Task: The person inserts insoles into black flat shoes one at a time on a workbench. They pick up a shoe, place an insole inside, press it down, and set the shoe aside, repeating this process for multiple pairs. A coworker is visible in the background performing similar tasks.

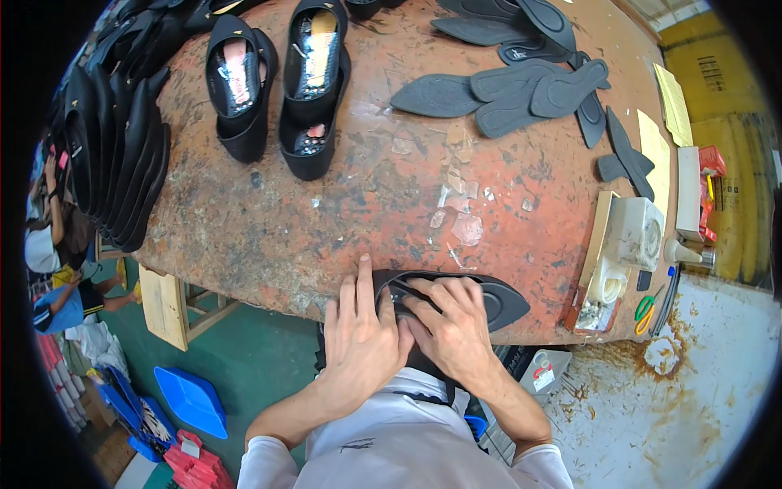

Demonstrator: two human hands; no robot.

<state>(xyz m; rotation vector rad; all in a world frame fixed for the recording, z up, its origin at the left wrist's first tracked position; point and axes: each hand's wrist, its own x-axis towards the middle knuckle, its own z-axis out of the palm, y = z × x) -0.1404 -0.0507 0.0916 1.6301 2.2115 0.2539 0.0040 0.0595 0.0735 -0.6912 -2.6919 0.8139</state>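
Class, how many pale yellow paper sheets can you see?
2: the farther sheet is toward the upper right; the nearer sheet is just below it, beside the dark soles. Others may be hidden underneath.

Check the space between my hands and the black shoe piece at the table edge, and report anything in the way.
Nothing visible is in the way: the left hand and right hand are already at the black shoe piece. The clear scraps lie beyond it on the table.
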